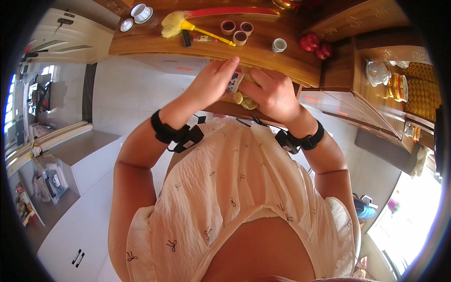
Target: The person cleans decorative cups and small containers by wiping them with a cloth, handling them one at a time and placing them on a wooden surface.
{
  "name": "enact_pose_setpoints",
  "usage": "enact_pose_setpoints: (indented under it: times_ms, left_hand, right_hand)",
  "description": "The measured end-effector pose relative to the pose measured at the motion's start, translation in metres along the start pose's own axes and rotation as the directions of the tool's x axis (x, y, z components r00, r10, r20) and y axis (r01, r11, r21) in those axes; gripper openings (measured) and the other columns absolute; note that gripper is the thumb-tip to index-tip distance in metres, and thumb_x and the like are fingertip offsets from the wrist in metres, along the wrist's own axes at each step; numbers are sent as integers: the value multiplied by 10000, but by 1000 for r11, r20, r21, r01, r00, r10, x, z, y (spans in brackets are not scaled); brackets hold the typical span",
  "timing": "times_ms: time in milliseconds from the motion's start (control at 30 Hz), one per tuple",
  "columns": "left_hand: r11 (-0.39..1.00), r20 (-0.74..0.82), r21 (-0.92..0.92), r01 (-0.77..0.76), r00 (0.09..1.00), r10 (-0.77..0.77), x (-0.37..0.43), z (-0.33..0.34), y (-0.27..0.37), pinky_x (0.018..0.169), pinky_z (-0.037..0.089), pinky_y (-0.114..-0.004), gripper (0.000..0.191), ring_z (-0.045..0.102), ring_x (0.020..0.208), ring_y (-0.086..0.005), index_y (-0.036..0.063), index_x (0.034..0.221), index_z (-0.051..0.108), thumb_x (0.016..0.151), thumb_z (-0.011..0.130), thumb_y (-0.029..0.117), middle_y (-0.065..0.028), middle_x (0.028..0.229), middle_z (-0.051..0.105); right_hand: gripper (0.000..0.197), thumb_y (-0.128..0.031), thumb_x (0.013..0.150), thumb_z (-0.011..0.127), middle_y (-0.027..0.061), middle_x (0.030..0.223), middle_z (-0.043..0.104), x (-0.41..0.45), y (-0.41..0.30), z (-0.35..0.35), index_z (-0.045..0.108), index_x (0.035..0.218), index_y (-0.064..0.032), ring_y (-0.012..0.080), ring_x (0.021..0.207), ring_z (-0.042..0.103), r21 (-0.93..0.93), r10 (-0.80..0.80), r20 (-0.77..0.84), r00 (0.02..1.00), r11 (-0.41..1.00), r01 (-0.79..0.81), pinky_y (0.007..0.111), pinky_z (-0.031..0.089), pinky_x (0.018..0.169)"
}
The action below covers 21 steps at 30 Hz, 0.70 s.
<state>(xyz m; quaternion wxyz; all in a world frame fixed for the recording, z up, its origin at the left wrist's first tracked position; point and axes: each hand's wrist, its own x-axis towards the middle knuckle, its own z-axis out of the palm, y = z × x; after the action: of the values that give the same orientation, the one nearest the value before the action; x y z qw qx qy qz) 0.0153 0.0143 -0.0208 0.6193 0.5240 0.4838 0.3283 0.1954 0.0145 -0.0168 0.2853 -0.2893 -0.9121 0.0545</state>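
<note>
My left hand (211,83) holds a small blue-and-white porcelain cup (234,81) by its side, near the front edge of the wooden cabinet top (151,46). My right hand (271,90) presses a yellowish cloth (248,101) against the cup's other side; part of the cloth hangs below the fingers, and the cup's mouth is hidden. Beyond the hands, three small cups with dark contents (240,37) stand close together. A yellow-handled duster (204,32) lies to their left. To their right is a small white cup or stack of cups (279,45).
At the back left stand a white lidless cup on a saucer (141,13) and a lid (127,24). A black object (186,38) and a lighter-like item (201,38) lie by the duster. Red ornaments (310,43) sit at right. An open drawer (225,107) is below my hands.
</note>
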Motion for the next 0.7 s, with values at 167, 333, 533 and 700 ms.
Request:
enact_pose_setpoints:
  times_ms: [167,333,533,700]
  left_hand:
    - [767,-99,454,-453,830,548,-6,1,-14,524,437,-383,302,558,592,-335,23,866,561,933,378,253,-121,696,580]
    - [197,250,635,-747,440,862,-1,-12,-18,513,463,-352,185,565,580,-260,80,890,577,831,509,241,-72,695,564]
    - [871,307,332,-363,914,264,-14,-7,2,554,378,-242,296,419,542,-114,41,1130,503,924,462,249,-48,726,503]
    - [984,295,118,-132,951,92,-16,-11,-5,536,359,-230,339,433,591,-84,42,1145,513,968,377,296,-12,737,531]
  right_hand:
    - [215,-51,716,694,34,812,626,-8,-15,3,628,921,-51,124,748,607,782,427,372,824,334,-526,266,487,659]
    - [304,-18,828,564,95,920,612,-8,-20,-9,508,1124,20,196,785,621,574,327,798,507,-669,-472,338,524,717]
    - [257,-79,836,591,62,861,627,-21,-7,-5,563,1065,33,131,789,594,689,498,642,582,-43,-723,282,498,701]
    - [260,-76,838,589,91,897,642,-19,-10,-21,561,1067,43,146,805,605,750,631,495,598,37,-660,278,500,739]
